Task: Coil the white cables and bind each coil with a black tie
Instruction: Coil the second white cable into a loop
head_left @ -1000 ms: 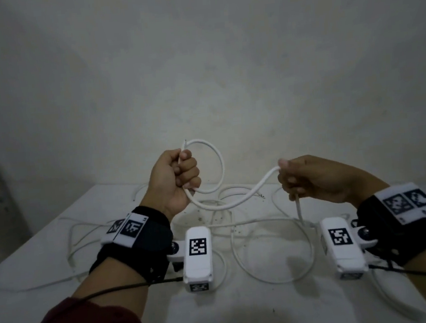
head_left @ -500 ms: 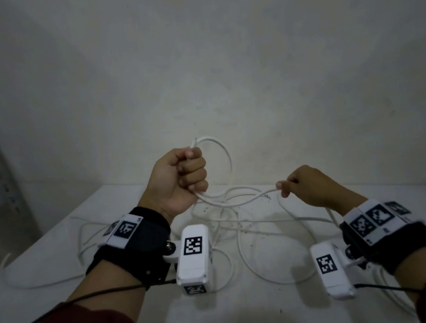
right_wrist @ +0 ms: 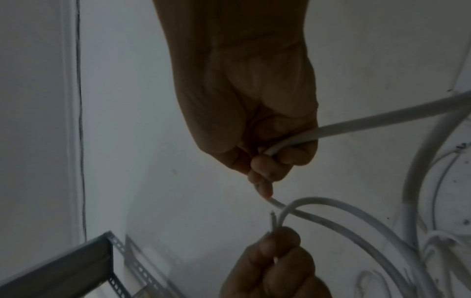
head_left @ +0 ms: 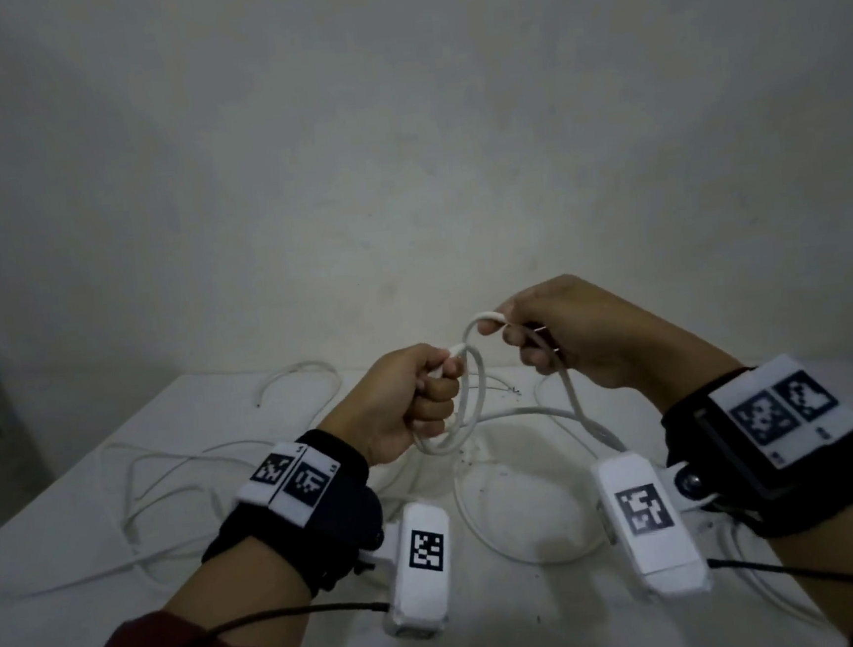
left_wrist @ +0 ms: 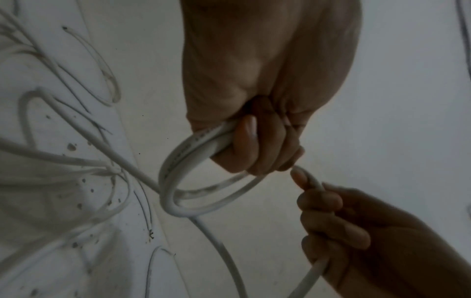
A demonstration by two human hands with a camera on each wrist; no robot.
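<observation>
White cable point(head_left: 475, 401) is held up above the white table point(head_left: 69, 628) between both hands, formed into a small coil of about two turns. Left hand point(head_left: 403, 402) is a closed fist around the gathered turns at the top of the coil; in the left wrist view the fingers point(left_wrist: 257, 145) curl fully round two strands lying side by side, and the loop point(left_wrist: 178, 193) hangs out below the fist. A cut cable end point(right_wrist: 273, 220) sticks up out of this fist, seen in the right wrist view.

Right hand point(head_left: 575, 336) sits just beside the left, slightly higher and farther from the camera. Its fingers are curled round the same cable; thumb and forefinger pinch the strand where it arches over toward the left fist. From the lower side of this hand the cable drops to the table and runs on in a wide loose loop point(head_left: 515, 537).

More white cables point(head_left: 170, 480) lie uncoiled on the table's left part, with another point(head_left: 300, 373) near the far edge. Dark specks dot the table surface. Perforated metal shelf frame point(right_wrist: 76, 268) stands to the left, against the wall point(head_left: 398, 145).

Each wrist carries a black strap with printed marker tags and a white camera housing.
</observation>
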